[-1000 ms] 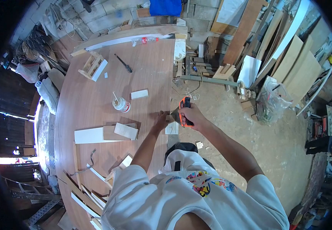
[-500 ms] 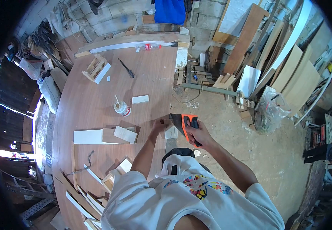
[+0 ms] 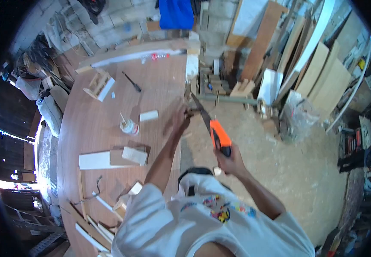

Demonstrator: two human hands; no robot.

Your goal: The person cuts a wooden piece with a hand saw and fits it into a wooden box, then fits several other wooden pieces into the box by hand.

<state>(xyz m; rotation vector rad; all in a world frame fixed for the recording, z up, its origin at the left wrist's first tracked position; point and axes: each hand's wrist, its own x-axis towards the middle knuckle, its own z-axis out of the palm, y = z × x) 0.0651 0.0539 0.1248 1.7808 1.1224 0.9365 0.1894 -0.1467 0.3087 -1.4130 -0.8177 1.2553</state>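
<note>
In my right hand is a handsaw with an orange and black handle. Its dark blade points up and left, past the table's right edge. My left hand is over that edge, near the blade, and smeared by motion. Whether its fingers hold anything cannot be made out. Left of this hand, a small white block lies on the brown table. Farther left stands a white container with a stick in it.
White and bare wood pieces lie on the table's near left. A small wooden frame, a dark slim tool and a red-labelled bottle are farther back. Boards lean on the wall beside a clear plastic bag.
The saw has swung to point more forward, and my right hand has moved slightly down. My left hand has moved up along the edge. The white block formerly beneath it no longer shows there.
</note>
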